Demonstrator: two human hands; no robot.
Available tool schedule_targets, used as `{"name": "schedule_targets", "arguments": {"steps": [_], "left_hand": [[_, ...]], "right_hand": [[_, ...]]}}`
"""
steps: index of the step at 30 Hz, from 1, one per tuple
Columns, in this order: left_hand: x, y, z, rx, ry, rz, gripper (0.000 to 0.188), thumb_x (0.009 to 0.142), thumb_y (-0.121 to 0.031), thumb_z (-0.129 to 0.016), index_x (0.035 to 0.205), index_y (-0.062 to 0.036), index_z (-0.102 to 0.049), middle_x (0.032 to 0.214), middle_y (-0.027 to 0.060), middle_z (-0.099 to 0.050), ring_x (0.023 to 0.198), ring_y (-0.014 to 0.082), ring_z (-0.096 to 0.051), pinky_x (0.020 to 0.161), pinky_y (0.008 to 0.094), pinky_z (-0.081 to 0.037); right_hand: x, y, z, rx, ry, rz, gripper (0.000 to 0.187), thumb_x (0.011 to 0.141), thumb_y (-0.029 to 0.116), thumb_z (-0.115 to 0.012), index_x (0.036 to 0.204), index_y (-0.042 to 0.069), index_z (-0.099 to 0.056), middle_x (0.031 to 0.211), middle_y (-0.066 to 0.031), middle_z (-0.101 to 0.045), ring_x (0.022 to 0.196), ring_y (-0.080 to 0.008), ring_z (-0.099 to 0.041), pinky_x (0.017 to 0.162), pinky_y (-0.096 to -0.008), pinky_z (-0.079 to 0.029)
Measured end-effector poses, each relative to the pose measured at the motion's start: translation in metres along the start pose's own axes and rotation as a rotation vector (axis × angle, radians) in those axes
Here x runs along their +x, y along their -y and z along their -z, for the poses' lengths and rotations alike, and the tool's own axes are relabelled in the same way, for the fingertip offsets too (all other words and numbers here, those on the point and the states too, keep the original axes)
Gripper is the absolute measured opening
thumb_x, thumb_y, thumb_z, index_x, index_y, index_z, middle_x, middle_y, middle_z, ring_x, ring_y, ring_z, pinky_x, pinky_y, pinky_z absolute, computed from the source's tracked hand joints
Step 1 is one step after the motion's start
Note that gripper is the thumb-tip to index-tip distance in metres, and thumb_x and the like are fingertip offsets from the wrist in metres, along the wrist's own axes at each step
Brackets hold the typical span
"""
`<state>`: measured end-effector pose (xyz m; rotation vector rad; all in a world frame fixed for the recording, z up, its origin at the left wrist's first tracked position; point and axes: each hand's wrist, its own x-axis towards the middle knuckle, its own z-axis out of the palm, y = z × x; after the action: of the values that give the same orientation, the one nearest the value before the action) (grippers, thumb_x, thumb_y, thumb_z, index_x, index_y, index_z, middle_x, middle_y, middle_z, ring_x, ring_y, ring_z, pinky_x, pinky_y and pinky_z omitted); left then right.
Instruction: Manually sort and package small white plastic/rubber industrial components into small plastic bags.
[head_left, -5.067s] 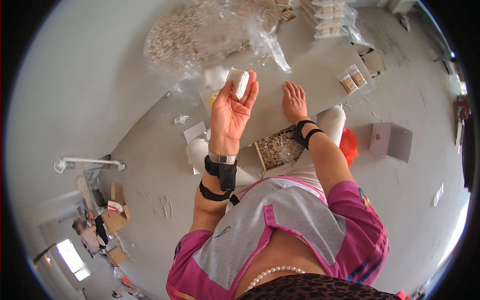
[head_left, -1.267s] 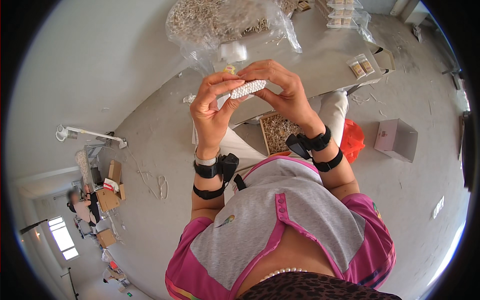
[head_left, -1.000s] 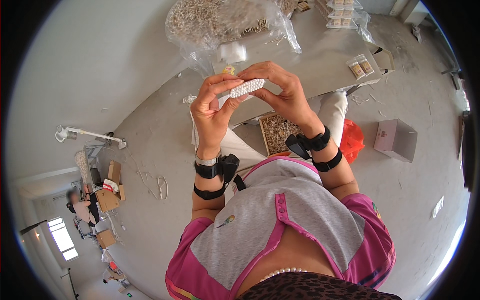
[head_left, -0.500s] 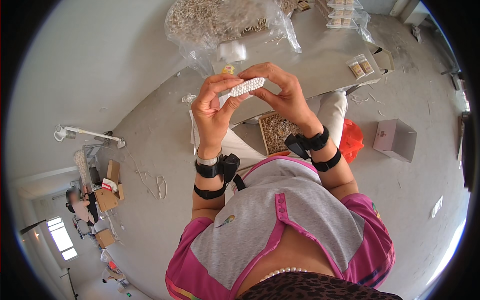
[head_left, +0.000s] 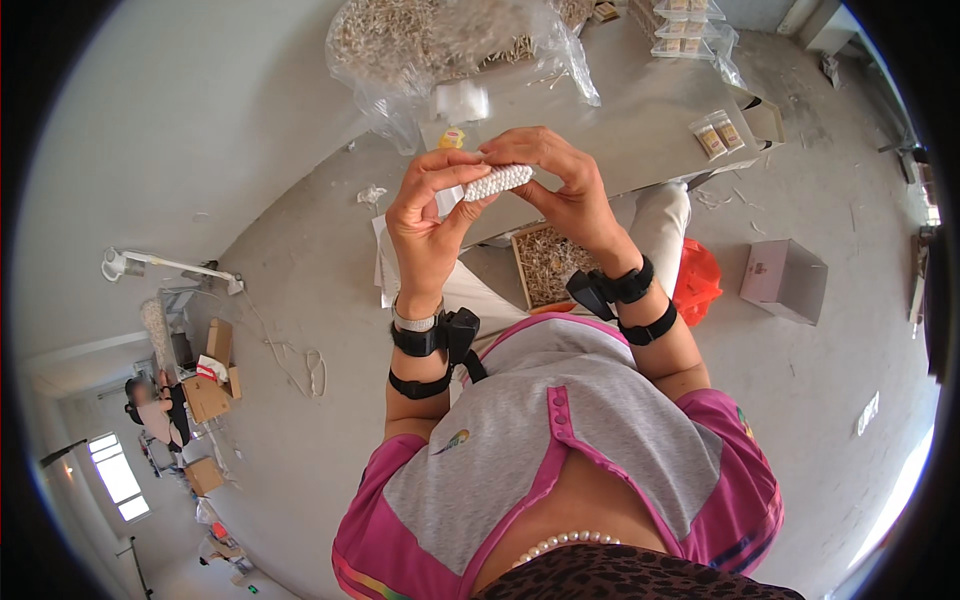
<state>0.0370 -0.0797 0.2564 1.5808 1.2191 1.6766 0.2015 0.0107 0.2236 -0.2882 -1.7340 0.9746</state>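
Observation:
A tight bundle of cotton swabs is held between my two hands above the near edge of the table, its white tips turned toward me. My left hand grips its left end, thumb below and fingers above. On the other end, my right hand has its fingers arched over the top and its thumb underneath. Beneath my hands, between my legs, a shallow wooden box holds many loose swabs. A small yellow item lies on the table just beyond my left fingers.
On the metal table lie a large clear bag of swabs, a pile of clear plastic sleeves, two filled packs and stacked packs. A red bag and an open carton are at right. Another person works far left.
The swab bundle has shifted very slightly right and downward in view, with both hands still around it. The surroundings have slid a little to the left as the view moved.

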Motion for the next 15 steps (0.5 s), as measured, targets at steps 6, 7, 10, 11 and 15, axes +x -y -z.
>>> {"name": "schedule_targets", "arguments": {"steps": [6, 7, 10, 11, 15], "left_hand": [[-0.002, 0.002, 0.002, 0.054, 0.009, -0.011, 0.029, 0.082, 0.005, -0.079, 0.109, -0.0031, -0.073, 0.12, 0.0097, -0.064, 0.11, 0.018, -0.064, 0.097, 0.0318, -0.053], [-0.001, 0.003, 0.002, 0.058, 0.013, -0.029, 0.029, 0.082, 0.005, -0.079, 0.109, -0.0031, -0.073, 0.12, 0.0096, -0.064, 0.111, 0.0183, -0.063, 0.097, 0.032, -0.053], [-0.001, 0.003, 0.003, 0.092, 0.022, -0.057, 0.031, 0.081, 0.004, -0.08, 0.11, -0.0038, -0.073, 0.121, 0.0094, -0.064, 0.113, 0.0187, -0.062, 0.097, 0.0323, -0.052], [-0.001, 0.002, 0.003, 0.124, 0.027, -0.067, 0.032, 0.081, 0.003, -0.081, 0.111, -0.0045, -0.073, 0.122, 0.0094, -0.063, 0.113, 0.0189, -0.062, 0.097, 0.0323, -0.051], [0.0, -0.009, -0.001, 0.224, -0.022, -0.121, 0.037, 0.079, -0.003, -0.085, 0.113, -0.0045, -0.071, 0.125, 0.0095, -0.061, 0.11, 0.0176, -0.061, 0.096, 0.0308, -0.05]], "right_hand": [[-0.003, 0.001, -0.001, -0.017, 0.003, 0.001, 0.045, 0.077, -0.011, -0.071, 0.118, 0.008, -0.071, 0.125, -0.0057, -0.07, 0.12, -0.0285, -0.063, 0.101, -0.041, -0.053], [-0.002, 0.001, -0.001, -0.026, 0.001, 0.009, 0.045, 0.076, -0.011, -0.071, 0.117, 0.008, -0.071, 0.125, -0.0057, -0.07, 0.12, -0.0287, -0.064, 0.101, -0.0412, -0.052], [-0.001, 0.002, 0.0, -0.081, -0.003, 0.053, 0.045, 0.075, -0.011, -0.071, 0.115, 0.009, -0.071, 0.123, -0.0057, -0.07, 0.119, -0.0291, -0.064, 0.101, -0.0417, -0.051], [-0.001, 0.003, 0.001, -0.127, -0.006, 0.089, 0.044, 0.073, -0.01, -0.071, 0.114, 0.009, -0.071, 0.122, -0.0057, -0.071, 0.118, -0.0292, -0.064, 0.101, -0.042, -0.05], [0.0, 0.004, 0.0, -0.189, -0.078, 0.15, 0.045, 0.071, -0.01, -0.07, 0.111, 0.009, -0.071, 0.12, -0.0058, -0.071, 0.117, -0.0289, -0.065, 0.1, -0.0423, -0.048]]}}
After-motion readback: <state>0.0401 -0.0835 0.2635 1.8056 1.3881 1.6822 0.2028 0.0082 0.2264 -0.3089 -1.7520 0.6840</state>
